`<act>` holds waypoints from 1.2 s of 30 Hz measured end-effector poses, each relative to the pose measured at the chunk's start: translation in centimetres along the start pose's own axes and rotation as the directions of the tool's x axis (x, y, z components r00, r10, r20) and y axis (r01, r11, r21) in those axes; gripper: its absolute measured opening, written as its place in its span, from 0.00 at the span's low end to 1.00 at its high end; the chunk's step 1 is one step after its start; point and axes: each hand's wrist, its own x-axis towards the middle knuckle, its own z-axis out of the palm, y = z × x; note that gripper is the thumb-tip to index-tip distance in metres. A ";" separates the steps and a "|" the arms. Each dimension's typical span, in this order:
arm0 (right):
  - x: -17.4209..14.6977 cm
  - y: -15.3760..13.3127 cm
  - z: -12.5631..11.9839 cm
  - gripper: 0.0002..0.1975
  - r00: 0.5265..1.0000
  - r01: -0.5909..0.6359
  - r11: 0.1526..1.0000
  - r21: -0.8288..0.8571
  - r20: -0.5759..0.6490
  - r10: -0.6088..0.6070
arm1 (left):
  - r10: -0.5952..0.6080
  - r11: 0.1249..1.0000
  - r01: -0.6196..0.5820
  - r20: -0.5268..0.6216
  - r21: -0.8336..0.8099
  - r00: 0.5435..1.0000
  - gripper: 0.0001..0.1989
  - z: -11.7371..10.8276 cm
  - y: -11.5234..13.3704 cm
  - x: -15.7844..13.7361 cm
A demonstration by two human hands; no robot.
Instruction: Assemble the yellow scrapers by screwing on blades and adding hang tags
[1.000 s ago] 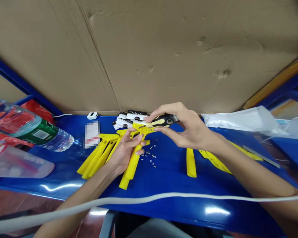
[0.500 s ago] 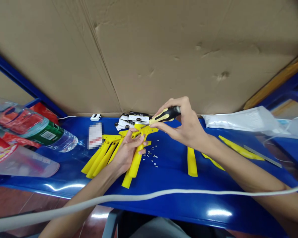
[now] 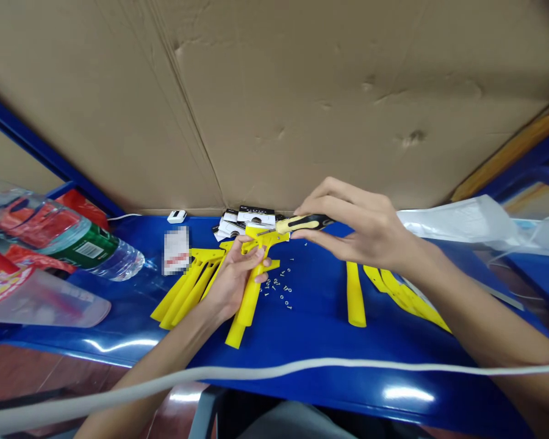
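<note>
My left hand (image 3: 238, 271) is wrapped round a yellow plastic scraper handle (image 3: 251, 299), its wide head tilted up and away from me. A screwdriver (image 3: 304, 224) with a cream and black grip is pinched in my right hand (image 3: 361, 222). Its shaft points left, and its tip lies at the handle's head; whether it sits in a screw is too small to tell. Beneath the held piece another yellow handle (image 3: 235, 335) shows in part. Small loose screws and nuts (image 3: 279, 286) are scattered on the blue table (image 3: 311, 329) just right of my left hand.
Several yellow handles (image 3: 183, 292) lie in a row at left. More yellow pieces (image 3: 355, 299) rest at right, partly under my forearm. Small printed boxes (image 3: 256, 216) stand against the cardboard wall (image 3: 274, 110). A water bottle (image 3: 86, 244) and plastic cup (image 3: 50, 299) stand left. A white cable (image 3: 302, 366) crosses in front.
My right hand and the screwdriver have shifted right, and the screwdriver lies flatter. My right forearm has moved, showing more yellow pieces. My left hand keeps its hold, almost still.
</note>
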 end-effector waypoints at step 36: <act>0.6 -0.9 -0.2 0.07 0.992 -0.093 0.995 0.032 -0.080 0.095 | 0.078 0.996 -0.078 -0.016 -0.036 0.997 0.24 0.3 1.0 -0.2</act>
